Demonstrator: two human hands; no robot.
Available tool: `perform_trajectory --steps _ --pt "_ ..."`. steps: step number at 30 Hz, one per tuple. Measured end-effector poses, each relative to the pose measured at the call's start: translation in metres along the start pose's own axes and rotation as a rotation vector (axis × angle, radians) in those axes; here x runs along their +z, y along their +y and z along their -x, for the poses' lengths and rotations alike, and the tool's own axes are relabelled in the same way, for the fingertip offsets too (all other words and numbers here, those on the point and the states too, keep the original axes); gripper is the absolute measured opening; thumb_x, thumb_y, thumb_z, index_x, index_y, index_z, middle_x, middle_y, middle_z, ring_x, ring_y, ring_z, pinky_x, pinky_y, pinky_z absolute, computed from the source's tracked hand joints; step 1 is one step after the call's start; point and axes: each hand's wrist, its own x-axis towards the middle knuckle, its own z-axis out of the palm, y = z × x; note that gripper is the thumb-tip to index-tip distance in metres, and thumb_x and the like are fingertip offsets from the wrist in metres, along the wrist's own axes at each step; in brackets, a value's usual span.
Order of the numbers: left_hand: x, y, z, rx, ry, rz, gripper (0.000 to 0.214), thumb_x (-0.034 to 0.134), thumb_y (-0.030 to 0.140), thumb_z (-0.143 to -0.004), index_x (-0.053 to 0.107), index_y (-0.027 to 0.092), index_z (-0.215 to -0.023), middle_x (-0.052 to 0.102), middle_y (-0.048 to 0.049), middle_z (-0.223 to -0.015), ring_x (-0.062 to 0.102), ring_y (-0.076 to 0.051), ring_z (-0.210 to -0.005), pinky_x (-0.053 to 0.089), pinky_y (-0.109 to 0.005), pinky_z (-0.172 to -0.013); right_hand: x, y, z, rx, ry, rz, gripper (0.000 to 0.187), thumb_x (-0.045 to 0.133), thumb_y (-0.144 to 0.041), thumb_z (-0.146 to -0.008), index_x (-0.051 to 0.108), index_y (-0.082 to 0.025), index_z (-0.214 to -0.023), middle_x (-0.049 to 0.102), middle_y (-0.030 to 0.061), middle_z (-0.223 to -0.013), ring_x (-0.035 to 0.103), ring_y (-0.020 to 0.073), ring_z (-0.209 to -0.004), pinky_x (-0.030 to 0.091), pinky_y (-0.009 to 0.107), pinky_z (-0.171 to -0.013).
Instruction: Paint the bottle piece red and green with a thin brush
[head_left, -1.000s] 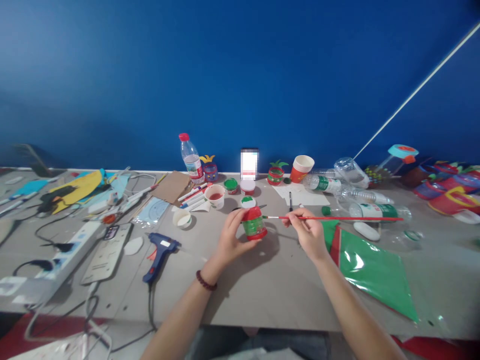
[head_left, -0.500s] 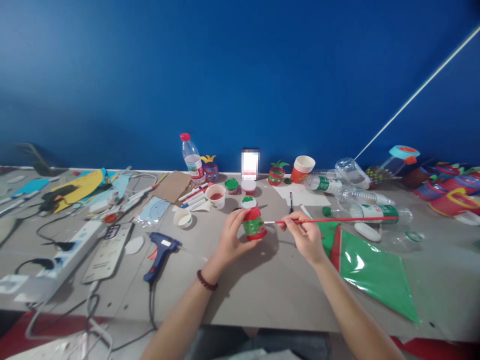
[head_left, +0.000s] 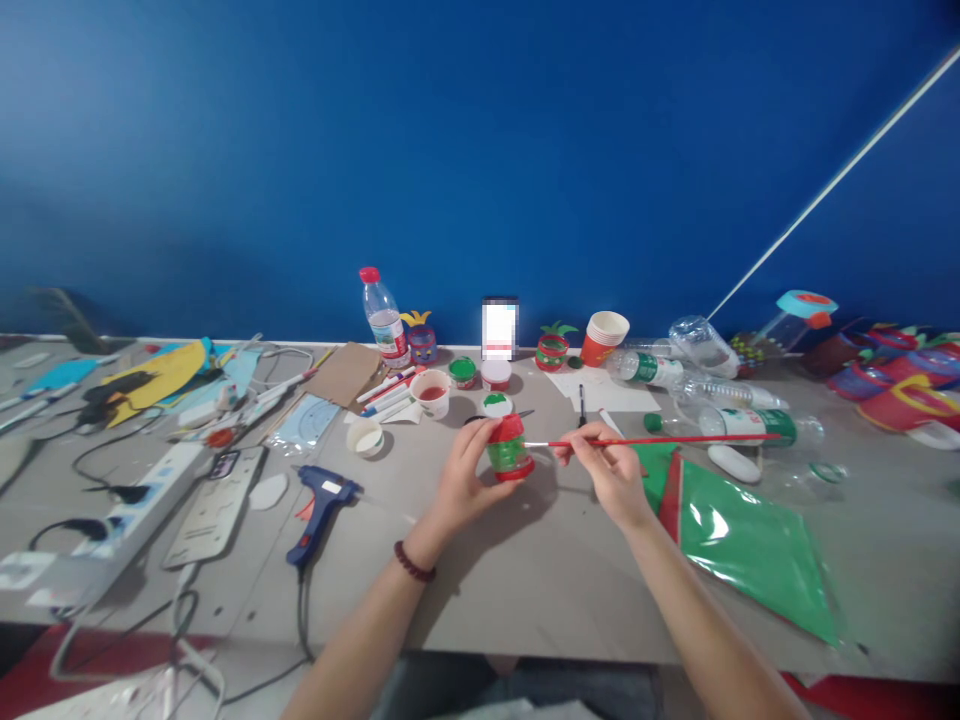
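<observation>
My left hand (head_left: 466, 468) is closed around the side of a small clear plastic cup (head_left: 510, 452), painted green in the middle with red bands at both ends. In my right hand (head_left: 609, 468) is a long red-handled paintbrush (head_left: 675, 440), pinched near its bristle end. The brush tip meets the right side of the cup's green part. Just behind the cup sits a white lid (head_left: 496, 404) with green paint on it. An open pot of green paint (head_left: 463, 372) and a white-lidded jar (head_left: 496, 375) stand farther back.
A blue glue gun (head_left: 324, 510) lies left of my hands, near a power strip (head_left: 142, 500). A paper cup of reddish water (head_left: 431, 392) stands beside several markers (head_left: 390, 392). Plastic bottles (head_left: 750, 425) and a green packet (head_left: 750, 540) lie to the right.
The paintbrush has slid slightly to the left against the cup. Both hands otherwise stay almost where they were.
</observation>
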Motion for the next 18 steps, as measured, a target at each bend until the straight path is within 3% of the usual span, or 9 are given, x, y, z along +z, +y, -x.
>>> perform_trajectory --steps 5,13,18 --pt "0.002 0.001 0.001 0.025 0.016 0.000 0.072 0.078 0.034 -0.078 0.044 0.024 -0.140 0.055 -0.0138 -0.131 0.056 -0.030 -0.121 0.051 -0.047 -0.101 0.004 0.002 0.002 -0.008 -0.024 0.040 0.032 0.064 -0.051 -0.088 0.065 -0.021 -0.081 0.072 0.0048 -0.071 0.068 0.0187 -0.064 0.058 0.032 -0.062" --pt "-0.001 0.001 -0.002 0.053 0.041 -0.010 0.074 0.079 0.035 -0.078 0.043 0.024 -0.141 0.055 -0.0135 -0.129 0.057 -0.029 -0.119 0.051 -0.045 -0.099 -0.009 0.008 -0.003 -0.021 0.063 0.077 0.029 0.065 -0.048 -0.088 0.066 -0.020 -0.080 0.071 0.0043 -0.069 0.067 0.0177 -0.065 0.056 0.030 -0.063" --pt "0.000 0.003 -0.002 0.074 0.028 -0.057 0.071 0.075 0.036 -0.081 0.041 0.025 -0.142 0.056 -0.0136 -0.128 0.057 -0.029 -0.116 0.050 -0.047 -0.097 0.001 0.003 0.005 -0.056 0.016 0.001 0.023 0.063 -0.042 -0.092 0.065 -0.021 -0.084 0.071 0.0035 -0.071 0.067 0.0163 -0.064 0.056 0.029 -0.063"
